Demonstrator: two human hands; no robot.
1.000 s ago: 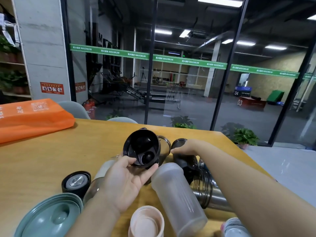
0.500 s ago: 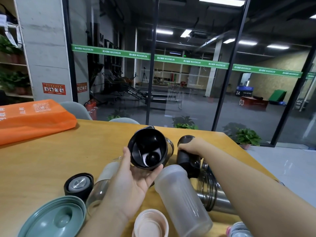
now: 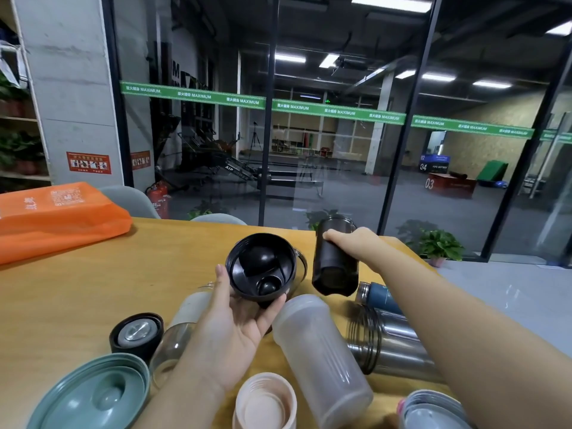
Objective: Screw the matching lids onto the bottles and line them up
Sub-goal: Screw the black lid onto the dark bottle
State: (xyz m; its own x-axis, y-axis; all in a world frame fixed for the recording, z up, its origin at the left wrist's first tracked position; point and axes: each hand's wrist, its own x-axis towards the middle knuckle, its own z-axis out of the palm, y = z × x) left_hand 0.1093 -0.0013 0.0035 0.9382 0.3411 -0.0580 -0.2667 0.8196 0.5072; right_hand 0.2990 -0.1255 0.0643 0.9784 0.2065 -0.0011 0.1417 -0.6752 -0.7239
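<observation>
Two black pieces are held above the tabletop (image 3: 77,292): the left hand (image 3: 235,323) cradles a black lid (image 3: 261,267) underside-up between thumb and curled fingers, and the right hand (image 3: 353,246) grips a dark bottle (image 3: 334,264), lifted and nearly upright. Just below lie a frosted bottle (image 3: 322,360), a steel bottle (image 3: 393,345) and a clear glass bottle (image 3: 182,329). Nearer sit a pink lid (image 3: 264,404), a green lid (image 3: 93,394) and a small black cap (image 3: 136,332).

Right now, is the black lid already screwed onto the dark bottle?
No, the left hand holds the black lid apart from the dark bottle, which the right hand grips.
</observation>
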